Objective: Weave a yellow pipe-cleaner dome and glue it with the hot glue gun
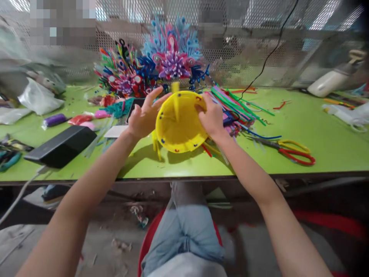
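Yellow dish [187, 132] tilts above the surface [334, 154], toward its near edge, right hand [212, 117] clamped on the rim, left hand [144, 117] spread alongside, contact unclear; this midair holding seems to call for steady pinching

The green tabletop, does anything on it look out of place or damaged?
Mostly just clutter: loose fuzzy stems lie in a messy heap beside the right hand, with strays near the scissors. No spill or clear damage shows, though parts are blurred.
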The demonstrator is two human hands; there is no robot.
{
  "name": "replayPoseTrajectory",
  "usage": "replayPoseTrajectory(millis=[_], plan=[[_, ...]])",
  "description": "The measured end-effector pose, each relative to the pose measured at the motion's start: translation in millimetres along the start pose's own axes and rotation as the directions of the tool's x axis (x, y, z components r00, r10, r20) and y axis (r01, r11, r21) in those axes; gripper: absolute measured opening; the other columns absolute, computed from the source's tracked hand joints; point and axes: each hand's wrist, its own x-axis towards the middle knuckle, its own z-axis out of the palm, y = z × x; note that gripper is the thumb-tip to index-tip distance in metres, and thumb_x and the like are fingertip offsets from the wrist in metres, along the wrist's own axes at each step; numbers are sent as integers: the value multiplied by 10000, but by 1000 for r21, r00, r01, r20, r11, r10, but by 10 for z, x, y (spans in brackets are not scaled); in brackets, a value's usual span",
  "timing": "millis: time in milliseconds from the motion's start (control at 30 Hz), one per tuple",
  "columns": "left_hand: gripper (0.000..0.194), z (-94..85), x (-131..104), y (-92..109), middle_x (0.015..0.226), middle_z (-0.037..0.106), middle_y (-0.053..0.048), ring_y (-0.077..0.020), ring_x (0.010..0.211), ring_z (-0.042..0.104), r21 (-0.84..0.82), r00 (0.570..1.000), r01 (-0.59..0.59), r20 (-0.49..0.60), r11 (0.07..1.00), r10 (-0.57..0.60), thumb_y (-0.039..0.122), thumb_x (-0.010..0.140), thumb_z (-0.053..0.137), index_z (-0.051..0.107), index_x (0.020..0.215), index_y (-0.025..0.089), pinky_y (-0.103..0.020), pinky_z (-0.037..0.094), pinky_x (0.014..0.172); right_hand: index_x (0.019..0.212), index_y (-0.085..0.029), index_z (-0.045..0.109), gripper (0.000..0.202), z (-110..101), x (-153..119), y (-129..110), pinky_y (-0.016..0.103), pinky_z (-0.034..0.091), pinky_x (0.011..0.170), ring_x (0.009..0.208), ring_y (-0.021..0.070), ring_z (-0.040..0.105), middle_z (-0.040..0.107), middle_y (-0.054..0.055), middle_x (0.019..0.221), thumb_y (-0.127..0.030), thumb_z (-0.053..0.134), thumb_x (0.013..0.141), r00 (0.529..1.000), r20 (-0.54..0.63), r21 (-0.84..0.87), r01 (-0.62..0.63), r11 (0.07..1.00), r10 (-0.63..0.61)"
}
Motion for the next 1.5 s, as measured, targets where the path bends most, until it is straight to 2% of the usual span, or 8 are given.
replayPoseTrajectory(millis=[167,333,400,533,700,1033,1333,1500], plan=[[907,-32,130,-303,1355,594,-64,-352,1245,553,-143,915,-300,237,943,327,571,539,847,509,1335,296,-469,502,997,1419,-204,405,468,198,-9,-149,458,451,1020,1269,284,529,562,119,1382,-222,384,952,987,-141,276,120,954,-83],[694,-28,195,-446,1168,691,-25,-310,1134,602,-138,939,-314,105,939,329,592,643,760,560,1226,273,-504,519,961,1356,-184,498,414,102,-34,-75,429,385,1115,1302,243,477,560,118,1340,-300,392,973,913,-368,329,304,894,-175],[623,26,162,-414,1100,704,-21,-293,1122,596,-60,945,-325,11,944,326,611,715,690,566,1211,256,-502,521,952,1268,-215,575,373,25,-75,-138,424,441,1042,1192,232,559,629,90,1207,-294,333,996,927,-298,361,330,872,-227],[611,138,72,-304,1037,712,-26,-285,1107,582,-5,943,-328,-59,944,328,624,748,649,571,1221,247,-470,529,922,1103,-182,674,286,32,-144,-356,389,497,906,1006,235,642,701,83,1017,-214,443,937,971,33,391,207,897,-238],[600,210,-53,-161,1079,697,-34,-288,1116,582,97,931,-353,-66,931,360,602,751,640,570,1230,248,-448,519,940,1029,-114,742,311,158,-154,-439,407,488,864,951,289,666,728,168,998,-109,498,836,942,309,250,54,967,-133],[513,216,-99,-150,1118,657,-57,-312,1150,598,292,892,-419,-44,860,449,569,815,558,551,1230,267,-462,499,989,998,-111,748,311,176,-141,-407,359,452,785,914,281,648,725,170,959,-124,481,840,924,341,224,96,970,-170],[565,161,-65,-193,1157,647,-78,-321,1119,602,274,865,-483,1,832,502,628,800,544,548,1227,258,-488,490,989,1045,-106,732,345,146,-203,-451,340,399,659,904,286,666,686,187,1064,-137,412,922,867,382,38,331,943,-320],[543,163,-50,-205,1140,650,-67,-314,1130,600,260,854,-502,2,825,520,620,816,534,542,1233,272,-482,473,1010,1070,-114,722,331,98,-204,-417,336,390,667,883,275,661,696,175,1005,-157,428,923,904,334,34,273,961,-268]])
